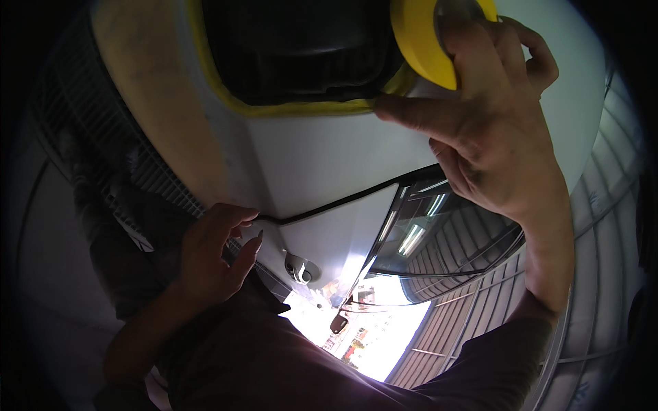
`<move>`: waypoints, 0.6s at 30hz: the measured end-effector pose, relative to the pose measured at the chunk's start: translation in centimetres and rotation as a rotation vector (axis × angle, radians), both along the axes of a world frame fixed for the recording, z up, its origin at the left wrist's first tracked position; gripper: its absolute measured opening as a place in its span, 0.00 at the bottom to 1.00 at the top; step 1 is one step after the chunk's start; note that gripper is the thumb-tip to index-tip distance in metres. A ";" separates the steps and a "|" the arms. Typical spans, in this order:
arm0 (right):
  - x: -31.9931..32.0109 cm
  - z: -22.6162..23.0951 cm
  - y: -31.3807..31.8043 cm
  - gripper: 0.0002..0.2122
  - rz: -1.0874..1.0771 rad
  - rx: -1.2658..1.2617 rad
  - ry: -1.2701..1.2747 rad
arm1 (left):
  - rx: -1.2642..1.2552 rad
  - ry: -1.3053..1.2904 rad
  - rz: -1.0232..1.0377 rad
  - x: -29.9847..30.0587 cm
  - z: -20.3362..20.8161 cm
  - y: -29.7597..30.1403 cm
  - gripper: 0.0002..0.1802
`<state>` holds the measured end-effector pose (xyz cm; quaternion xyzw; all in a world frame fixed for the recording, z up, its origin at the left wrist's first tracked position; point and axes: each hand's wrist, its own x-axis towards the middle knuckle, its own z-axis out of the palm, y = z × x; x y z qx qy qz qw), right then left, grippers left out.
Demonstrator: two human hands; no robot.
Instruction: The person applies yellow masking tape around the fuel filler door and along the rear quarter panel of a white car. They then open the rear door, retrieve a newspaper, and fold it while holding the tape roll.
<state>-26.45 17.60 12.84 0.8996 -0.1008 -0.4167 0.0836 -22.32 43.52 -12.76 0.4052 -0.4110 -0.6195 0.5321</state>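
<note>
My right hand (490, 123) is raised to a white car's rear corner, its fingers through the middle of a roll of yellow masking tape (419, 41). Its thumb presses near the lower right corner of a dark lamp area (295, 55). A strip of yellow tape (295, 109) runs along the left side and lower edge of that dark area. Lower down, my left hand (219, 253) hangs beside the white body panel (308, 151), with nothing in it. Its fingers are curved, and the thumb stands apart from them.
A beige patch (154, 75) covers the body left of the lamp. Toward the bottom are a door handle (299, 268), dark side window (445, 226) and side mirror (338, 323). Floor grating (103, 130) lies at left; ribbed walling (466, 315) stands at right. Bright light enters below.
</note>
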 end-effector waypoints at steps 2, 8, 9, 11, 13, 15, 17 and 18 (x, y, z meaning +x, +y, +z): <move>-0.4 -1.0 -0.1 0.12 0.172 0.000 -0.069 | 0.005 0.013 0.010 -0.2 -0.2 0.1 0.21; -1.8 0.1 -0.9 0.16 0.163 -0.048 -0.027 | 0.012 0.024 0.035 -0.6 -0.3 0.1 0.22; -2.0 0.6 -0.7 0.20 0.134 -0.048 0.008 | 0.025 0.033 0.040 -0.7 -0.3 0.1 0.21; -2.5 0.4 -0.1 0.19 0.117 -0.049 -0.019 | 0.030 0.041 0.043 -0.6 -0.2 0.1 0.21; -2.6 -0.2 0.6 0.18 0.144 -0.084 -0.040 | 0.029 0.038 0.035 -0.1 -0.2 0.1 0.22; -2.5 -0.8 1.4 0.20 0.046 -0.056 -0.076 | 0.010 0.019 0.094 0.3 -0.7 -0.4 0.23; -1.8 -1.1 1.8 0.23 0.002 -0.050 -0.084 | -0.030 -0.093 0.201 1.2 -1.4 -1.6 0.24; -1.6 -1.4 2.1 0.23 -0.037 -0.033 -0.135 | -0.056 -0.197 0.274 1.6 -1.7 -2.3 0.24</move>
